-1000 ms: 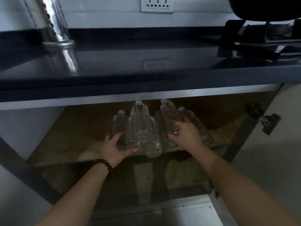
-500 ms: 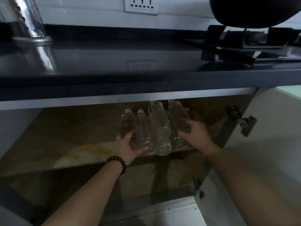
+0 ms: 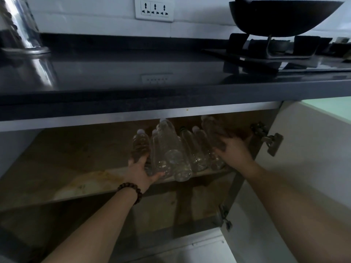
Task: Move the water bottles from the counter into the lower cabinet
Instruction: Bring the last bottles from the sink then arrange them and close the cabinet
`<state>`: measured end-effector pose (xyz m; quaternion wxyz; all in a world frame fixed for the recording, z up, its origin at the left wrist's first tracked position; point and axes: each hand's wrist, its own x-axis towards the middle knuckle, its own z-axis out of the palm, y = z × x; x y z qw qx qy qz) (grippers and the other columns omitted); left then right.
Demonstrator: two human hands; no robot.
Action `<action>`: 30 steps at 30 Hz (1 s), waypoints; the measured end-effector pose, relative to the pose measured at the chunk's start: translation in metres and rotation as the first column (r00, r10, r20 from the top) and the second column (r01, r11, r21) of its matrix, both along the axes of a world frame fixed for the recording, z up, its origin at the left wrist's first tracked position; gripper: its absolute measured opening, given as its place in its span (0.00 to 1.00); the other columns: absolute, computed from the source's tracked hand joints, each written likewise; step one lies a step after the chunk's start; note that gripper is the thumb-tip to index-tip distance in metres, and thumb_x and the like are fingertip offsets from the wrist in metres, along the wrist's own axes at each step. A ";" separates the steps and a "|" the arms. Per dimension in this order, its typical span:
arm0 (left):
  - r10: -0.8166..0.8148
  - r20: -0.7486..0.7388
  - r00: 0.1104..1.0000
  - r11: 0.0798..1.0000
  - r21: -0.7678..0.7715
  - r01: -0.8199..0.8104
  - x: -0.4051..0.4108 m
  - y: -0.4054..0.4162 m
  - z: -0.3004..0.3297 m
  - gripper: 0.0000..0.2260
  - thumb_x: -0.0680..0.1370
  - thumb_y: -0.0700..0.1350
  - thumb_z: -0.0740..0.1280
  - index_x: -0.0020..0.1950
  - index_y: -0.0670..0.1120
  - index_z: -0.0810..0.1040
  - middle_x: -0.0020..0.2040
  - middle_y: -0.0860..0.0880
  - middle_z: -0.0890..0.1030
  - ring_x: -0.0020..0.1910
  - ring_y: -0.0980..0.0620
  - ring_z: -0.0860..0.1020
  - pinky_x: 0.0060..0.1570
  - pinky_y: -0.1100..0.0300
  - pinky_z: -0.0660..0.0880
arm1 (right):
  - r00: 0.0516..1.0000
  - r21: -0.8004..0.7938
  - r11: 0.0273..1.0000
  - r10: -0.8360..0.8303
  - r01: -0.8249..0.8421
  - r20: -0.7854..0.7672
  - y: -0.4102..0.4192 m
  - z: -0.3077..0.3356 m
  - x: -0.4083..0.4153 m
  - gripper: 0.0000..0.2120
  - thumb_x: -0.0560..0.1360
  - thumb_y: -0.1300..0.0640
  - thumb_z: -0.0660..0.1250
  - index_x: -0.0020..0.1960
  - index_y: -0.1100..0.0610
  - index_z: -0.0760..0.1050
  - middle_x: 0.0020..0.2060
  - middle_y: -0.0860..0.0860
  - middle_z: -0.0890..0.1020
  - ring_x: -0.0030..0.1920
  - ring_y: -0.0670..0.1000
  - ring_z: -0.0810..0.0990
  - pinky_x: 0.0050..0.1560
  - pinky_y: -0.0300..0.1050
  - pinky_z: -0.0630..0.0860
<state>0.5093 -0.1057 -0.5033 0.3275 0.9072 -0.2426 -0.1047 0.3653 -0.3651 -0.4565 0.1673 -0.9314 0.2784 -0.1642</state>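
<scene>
Cluster of clear plastic water bottles [image 3: 171, 149] sits on the brown wooden shelf [image 3: 76, 168] inside the open lower cabinet, packed side by side, caps toward the back, bases near the shelf's front edge. One base overhangs the edge slightly.

Left hand [image 3: 141, 172]: grip cupped round the leftmost bottle [image 3: 140, 145], thumb under the base of the bottle next to it. Beaded dark bracelet [image 3: 132, 190] on that wrist.

Right hand [image 3: 232, 150]: grip curled over the rightmost bottle [image 3: 210, 130], which is tilted and raised above its neighbours. Whether it touches the shelf: can't tell, hand covers it.

White cabinet door [image 3: 303, 149] swung open at right, metal hinge [image 3: 269, 141] showing.

Above: dark glossy stone tabletop [image 3: 133, 73]. Black wok [image 3: 281, 16] on the black gas hob [image 3: 266, 52] at right, shiny steel cylinder [image 3: 19, 25] at left, white wall socket [image 3: 154, 9] behind.
</scene>
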 end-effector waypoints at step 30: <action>0.002 -0.016 1.000 0.998 -0.068 -0.003 0.007 0.020 0.009 0.39 0.70 0.46 0.76 0.75 0.57 0.61 0.74 0.42 0.61 0.71 0.43 0.65 0.69 0.50 0.65 | 0.996 -0.313 0.950 -0.001 -0.026 -0.084 0.046 -0.011 0.002 0.25 0.74 0.38 0.60 0.70 0.42 0.63 0.62 0.51 0.75 0.66 0.53 0.72 0.74 0.59 0.43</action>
